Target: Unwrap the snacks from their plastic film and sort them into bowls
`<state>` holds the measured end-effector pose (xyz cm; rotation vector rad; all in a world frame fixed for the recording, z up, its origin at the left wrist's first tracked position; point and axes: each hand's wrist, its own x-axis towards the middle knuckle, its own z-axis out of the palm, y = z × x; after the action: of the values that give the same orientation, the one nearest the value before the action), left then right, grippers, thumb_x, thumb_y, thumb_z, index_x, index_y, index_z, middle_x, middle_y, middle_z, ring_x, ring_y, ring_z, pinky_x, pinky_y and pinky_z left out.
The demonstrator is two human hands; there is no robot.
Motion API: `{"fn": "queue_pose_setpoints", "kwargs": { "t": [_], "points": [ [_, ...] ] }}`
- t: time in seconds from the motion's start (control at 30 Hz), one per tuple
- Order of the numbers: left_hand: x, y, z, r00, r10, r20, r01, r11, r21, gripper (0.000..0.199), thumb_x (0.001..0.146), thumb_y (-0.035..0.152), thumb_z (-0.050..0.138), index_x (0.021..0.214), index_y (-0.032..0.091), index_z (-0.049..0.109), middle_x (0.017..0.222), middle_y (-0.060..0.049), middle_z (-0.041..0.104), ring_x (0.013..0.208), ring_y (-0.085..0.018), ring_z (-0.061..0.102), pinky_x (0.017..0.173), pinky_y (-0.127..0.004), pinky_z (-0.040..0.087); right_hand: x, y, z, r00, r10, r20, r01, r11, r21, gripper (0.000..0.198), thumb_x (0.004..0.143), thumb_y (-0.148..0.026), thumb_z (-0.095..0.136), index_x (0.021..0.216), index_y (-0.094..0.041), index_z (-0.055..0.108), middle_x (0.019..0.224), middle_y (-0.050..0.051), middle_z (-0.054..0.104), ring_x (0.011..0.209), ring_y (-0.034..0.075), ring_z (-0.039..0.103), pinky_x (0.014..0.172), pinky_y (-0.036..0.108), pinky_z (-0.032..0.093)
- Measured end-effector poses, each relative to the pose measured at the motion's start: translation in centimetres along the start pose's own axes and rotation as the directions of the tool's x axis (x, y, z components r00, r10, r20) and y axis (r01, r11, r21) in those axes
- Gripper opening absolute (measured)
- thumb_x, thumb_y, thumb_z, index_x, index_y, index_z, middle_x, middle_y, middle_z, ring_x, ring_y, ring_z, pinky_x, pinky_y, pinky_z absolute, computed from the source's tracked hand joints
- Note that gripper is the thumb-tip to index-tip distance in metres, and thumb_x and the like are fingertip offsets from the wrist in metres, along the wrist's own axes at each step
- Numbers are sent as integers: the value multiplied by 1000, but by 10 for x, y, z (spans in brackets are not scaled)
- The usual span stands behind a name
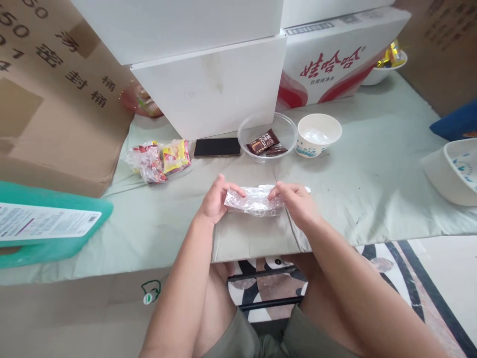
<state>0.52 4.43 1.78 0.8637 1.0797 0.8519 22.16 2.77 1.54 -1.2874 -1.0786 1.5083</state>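
Note:
A clear, crinkled plastic bag (254, 201) stretches between my two hands just above the near part of the table. My left hand (217, 201) pinches its left end, thumb up and index finger along the film. At the other end, the fingers of my right hand (294, 199) are closed on the plastic. A thin white edge shows behind the bag near my right fingers; what it belongs to I cannot make out. Beyond my hands stand a clear round bowl (244, 130) with brown cocoa-labelled packets (263, 142) and a paper cup (316, 149) with clear plastic inside.
A black phone (217, 147) lies left of the bowl, beside crumpled red and yellow snack wrappers (149, 161). White boxes (208, 94) back the table. A teal jug (48, 223) lies at the left edge; a white container (443, 171) stands at the right.

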Motion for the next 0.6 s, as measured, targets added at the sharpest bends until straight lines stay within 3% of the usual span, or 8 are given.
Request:
{"fn": "queue_pose_setpoints", "kwargs": {
  "t": [0.13,0.2,0.27,0.33,0.37,0.47,0.5,0.6],
  "points": [
    [5,-7,0,993,118,7,-118,986,121,33,61,28,85,90,18,73,86,-3,71,70,-13,64,68,-25,52,6,-1,7,997,38,-63,-29,991,130,47,58,-38,82,96,-25,57,69,-7,56,62,13,49,62,28,38],
    [8,-10,4,961,257,-104,-240,958,157,36,62,23,82,96,20,69,94,-3,71,77,-14,65,73,-25,53,8,-4,9,997,60,-42,-53,988,143,39,59,-38,78,86,-23,54,66,-7,54,60,12,47,61,27,36],
    [9,-12,10,817,461,-347,-383,883,272,33,63,22,80,93,21,67,93,-3,70,83,-14,65,77,-25,52,8,-6,12,993,-6,-114,12,999,51,28,65,-37,71,72,-23,49,62,-7,48,59,11,42,60,27,31],
    [7,-12,21,665,583,-467,-456,812,364,27,68,27,81,90,21,67,95,-4,70,89,-15,65,84,-26,52,5,-8,16,967,-146,-207,142,989,-36,24,71,-33,66,67,-23,45,63,-6,47,60,10,39,60,27,30],
    [5,-13,28,678,585,-444,-473,811,345,27,71,32,81,92,21,68,99,-5,71,93,-16,66,87,-27,52,3,-9,19,960,-203,-191,200,979,-37,23,72,-32,65,67,-23,45,64,-6,48,61,10,39,60,27,30],
    [-1,-15,49,899,402,-173,-395,916,73,48,74,52,80,110,21,71,111,-9,73,102,-22,69,88,-31,54,-2,-9,28,971,-240,14,236,960,148,24,73,-34,66,67,-23,45,65,-6,48,60,11,40,60,27,33],
    [-1,-17,55,937,335,-98,-337,941,-4,54,73,57,80,111,20,71,108,-10,74,100,-23,70,86,-32,55,-3,-8,31,973,-223,64,205,955,216,25,72,-35,66,68,-23,45,64,-6,46,60,11,40,60,27,33],
    [1,-23,62,968,242,-61,-245,969,-40,54,71,61,81,101,17,74,92,-9,76,91,-23,72,80,-32,56,-2,-6,32,986,-157,64,135,955,265,21,71,-35,65,72,-23,47,67,-6,47,61,11,43,62,27,37]
  ]
}}
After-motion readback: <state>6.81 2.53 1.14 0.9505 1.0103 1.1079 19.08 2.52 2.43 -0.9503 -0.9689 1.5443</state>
